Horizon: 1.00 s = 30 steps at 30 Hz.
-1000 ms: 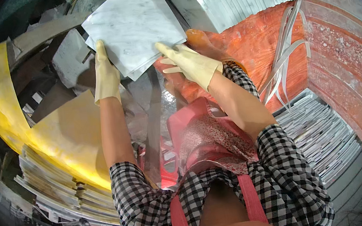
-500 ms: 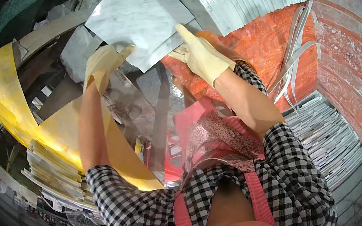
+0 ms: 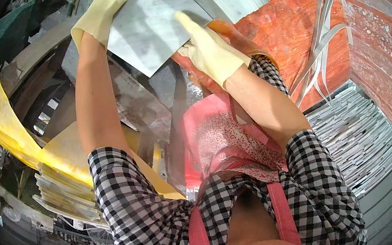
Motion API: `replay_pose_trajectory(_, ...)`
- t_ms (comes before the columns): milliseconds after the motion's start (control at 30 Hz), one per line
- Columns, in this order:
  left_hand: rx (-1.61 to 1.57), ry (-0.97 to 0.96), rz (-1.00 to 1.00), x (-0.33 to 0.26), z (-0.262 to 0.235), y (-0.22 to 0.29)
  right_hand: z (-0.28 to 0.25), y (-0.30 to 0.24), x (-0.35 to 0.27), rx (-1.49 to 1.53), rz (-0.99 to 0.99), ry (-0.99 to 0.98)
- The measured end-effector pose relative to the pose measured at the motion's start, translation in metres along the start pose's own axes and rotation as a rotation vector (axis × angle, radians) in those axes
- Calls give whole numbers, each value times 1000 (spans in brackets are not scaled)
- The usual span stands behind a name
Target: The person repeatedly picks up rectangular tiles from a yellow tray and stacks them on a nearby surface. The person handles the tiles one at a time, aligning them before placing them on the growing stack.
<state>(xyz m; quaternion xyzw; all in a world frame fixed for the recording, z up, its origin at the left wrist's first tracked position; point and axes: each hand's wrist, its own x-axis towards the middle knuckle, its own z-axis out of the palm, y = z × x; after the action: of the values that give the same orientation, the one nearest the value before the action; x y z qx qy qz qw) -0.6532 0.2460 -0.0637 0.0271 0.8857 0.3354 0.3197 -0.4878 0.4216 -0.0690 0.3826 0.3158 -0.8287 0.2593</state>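
Two gloved hands | left hand (image 3: 100, 13) and right hand (image 3: 209, 52) fingers pinching metal sheet (image 3: 150, 27) edges (raised) | orange wall (image 3: 292, 27) close right

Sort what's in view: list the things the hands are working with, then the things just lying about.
In hand:
- grey metal sheet, held up at its edges
- left hand in a yellow glove, on the sheet's upper left
- right hand in a yellow glove, on its right edge

Lying about:
- stack of cut sheets
- pile of strips
- yellow curved guard
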Motion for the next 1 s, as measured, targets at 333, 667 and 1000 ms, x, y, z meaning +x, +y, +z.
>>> replay_pose_trajectory(333, 103, 26, 5, 14, -10, -8, -4, 9, 19, 164, 233, 233)
replay_pose_trajectory(667, 272, 204, 65, 26, 0, -28, -20, -2, 12, -300, -20, -49)
replay_pose_trajectory(1000, -780, 768, -205, -133, 45, -49, -29, 32, -23, -403, 184, -75)
